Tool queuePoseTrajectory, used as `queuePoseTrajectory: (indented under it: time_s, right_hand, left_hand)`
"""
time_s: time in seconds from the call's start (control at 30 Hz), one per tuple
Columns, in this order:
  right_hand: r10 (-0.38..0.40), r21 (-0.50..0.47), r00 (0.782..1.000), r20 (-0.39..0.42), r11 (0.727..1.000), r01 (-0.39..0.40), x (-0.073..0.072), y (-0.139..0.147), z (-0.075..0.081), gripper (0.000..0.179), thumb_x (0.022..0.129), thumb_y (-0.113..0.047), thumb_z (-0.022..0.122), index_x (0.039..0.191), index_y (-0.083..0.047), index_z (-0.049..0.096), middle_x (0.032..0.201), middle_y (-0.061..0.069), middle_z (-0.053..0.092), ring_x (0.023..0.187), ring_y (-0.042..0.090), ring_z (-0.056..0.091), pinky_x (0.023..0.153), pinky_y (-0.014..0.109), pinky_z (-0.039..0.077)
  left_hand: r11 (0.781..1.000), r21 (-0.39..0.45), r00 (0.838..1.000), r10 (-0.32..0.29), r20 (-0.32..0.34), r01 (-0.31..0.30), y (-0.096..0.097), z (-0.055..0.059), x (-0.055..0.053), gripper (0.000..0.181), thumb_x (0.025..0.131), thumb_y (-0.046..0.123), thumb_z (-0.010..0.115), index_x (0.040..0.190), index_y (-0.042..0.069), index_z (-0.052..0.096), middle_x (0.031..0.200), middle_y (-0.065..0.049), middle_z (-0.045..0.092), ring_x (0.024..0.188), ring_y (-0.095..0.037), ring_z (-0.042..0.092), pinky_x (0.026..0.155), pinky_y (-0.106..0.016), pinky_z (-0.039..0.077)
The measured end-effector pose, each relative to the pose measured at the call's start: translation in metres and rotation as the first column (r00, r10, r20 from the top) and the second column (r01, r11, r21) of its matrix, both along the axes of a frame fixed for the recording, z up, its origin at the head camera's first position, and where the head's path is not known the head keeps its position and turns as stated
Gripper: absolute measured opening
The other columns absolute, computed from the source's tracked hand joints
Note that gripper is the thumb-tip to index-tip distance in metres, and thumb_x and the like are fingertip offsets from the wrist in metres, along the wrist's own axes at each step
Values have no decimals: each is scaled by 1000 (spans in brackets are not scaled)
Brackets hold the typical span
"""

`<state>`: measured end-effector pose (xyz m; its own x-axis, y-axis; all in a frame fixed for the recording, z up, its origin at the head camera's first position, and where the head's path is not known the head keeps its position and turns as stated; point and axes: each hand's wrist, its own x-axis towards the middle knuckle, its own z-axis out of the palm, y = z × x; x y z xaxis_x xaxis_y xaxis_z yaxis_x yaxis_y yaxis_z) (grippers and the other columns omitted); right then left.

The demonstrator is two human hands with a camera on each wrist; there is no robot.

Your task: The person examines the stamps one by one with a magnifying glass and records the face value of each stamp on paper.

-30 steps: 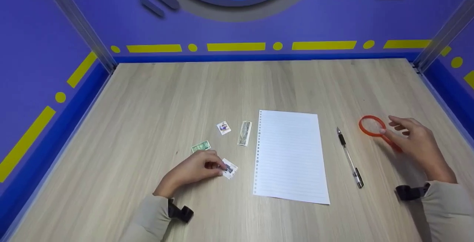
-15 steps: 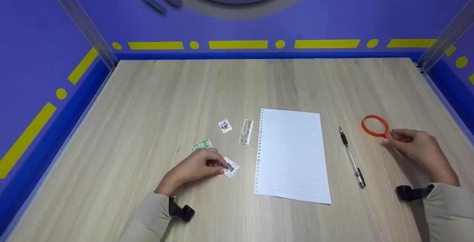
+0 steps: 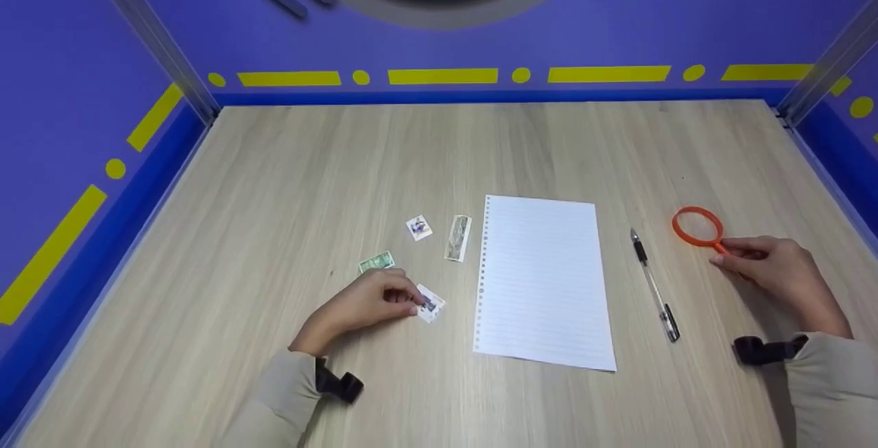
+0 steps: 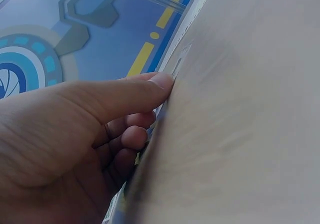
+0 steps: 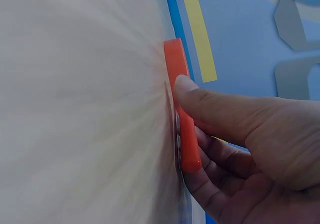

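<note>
Nearest on my feed, the left hand pinches the left edge of a stamp between thumb and curled fingers. A little farther, out to the right, the right hand grips the magnifying glass by its handle, ring pointing away; I can't tell whether the ring touches the table. I judge the step in hand to be taking up the glass; the next move would call for a firm grip and a low, level carry leftward. Between the hands I must clear the pen and the paper, whose thin edges could catch. Past the left hand sit the green stamp, then the narrow stamp just beside the paper, and the square stamp. Beyond, bare tabletop gives me room up to the wall.
</note>
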<state>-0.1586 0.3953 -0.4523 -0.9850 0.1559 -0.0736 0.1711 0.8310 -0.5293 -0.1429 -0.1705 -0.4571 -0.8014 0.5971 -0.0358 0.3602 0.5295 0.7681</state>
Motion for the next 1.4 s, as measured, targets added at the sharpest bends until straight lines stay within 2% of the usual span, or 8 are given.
queuePoseTrajectory:
  time_s: [0.4, 0.53, 0.63, 0.87, 1.1, 1.17, 1.27, 1.4]
  right_hand:
    - [32, -5, 999, -34, 999, -32, 4, 5, -3, 60, 87, -42, 68, 121, 8, 61, 115, 33, 61, 72, -16, 41, 53, 11, 45]
    - [33, 5, 999, -30, 999, -33, 3, 5, -2, 59, 88, -42, 67, 121, 7, 62, 115, 33, 62, 78, -4, 49, 54, 11, 45]
    - [37, 7, 999, -26, 999, -37, 3, 3, -2, 57, 88, -41, 67, 121, 7, 62, 116, 33, 61, 85, 17, 59, 55, 10, 44]
    - [44, 12, 999, -30, 999, -44, 0, 2, 1, 53, 88, -38, 68, 117, 6, 64, 113, 32, 63, 79, 10, 54, 53, 15, 45]
    - [28, 16, 998, -53, 999, -28, 0, 1, 2, 46, 88, -32, 69, 115, 6, 66, 113, 33, 62, 99, 43, 58, 58, 14, 41]
    - [29, 16, 998, -60, 999, -29, 0, 1, 1, 45, 88, -31, 69, 114, 5, 67, 112, 32, 64, 95, 37, 60, 57, 12, 41]
    - [41, 15, 996, -78, 999, -40, 2, 2, 2, 43, 87, -31, 70, 112, 4, 69, 110, 30, 65, 83, 8, 59, 56, 10, 41]
    - [52, 7, 994, -98, 999, -52, 4, 3, 2, 41, 88, -30, 70, 111, 5, 69, 108, 29, 67, 72, -21, 40, 55, 11, 42]
  left_hand:
    - [1000, 4, 1000, 7, 6, -7, 2, -1, 1, 9, 85, 11, 72, 93, 12, 75, 79, 3, 58, 71, -1, 47, 63, -14, 40]
    - [1000, 11, 1000, 14, 14, -14, 1, -1, 1, 9, 85, 11, 72, 93, 12, 75, 79, 3, 58, 71, -2, 46, 63, -14, 40]
    - [1000, 7, 1000, 16, 16, -16, 0, -2, 2, 9, 85, 11, 71, 94, 13, 75, 80, 3, 58, 71, -3, 46, 62, -15, 39]
    - [1000, 3, 1000, 18, 11, -18, -2, -2, 1, 9, 86, 11, 71, 93, 14, 75, 83, 2, 61, 71, -4, 45, 62, -16, 39]
    - [1000, 7, 1000, 17, 14, -17, 0, 1, -2, 10, 86, 11, 70, 94, 14, 75, 84, 2, 61, 73, -5, 47, 64, -16, 40]
    - [1000, 4, 1000, 15, 12, -15, 0, 1, -2, 9, 86, 11, 70, 94, 13, 75, 84, 2, 61, 73, -4, 46, 64, -16, 40]
    - [1000, -7, 1000, 13, 8, -13, 0, 1, -2, 10, 86, 11, 71, 94, 13, 75, 84, 2, 61, 73, -4, 46, 64, -15, 40]
    - [1000, -8, 1000, 7, -5, -7, 0, 0, -1, 9, 86, 11, 71, 94, 13, 75, 84, 2, 62, 72, -2, 45, 64, -15, 39]
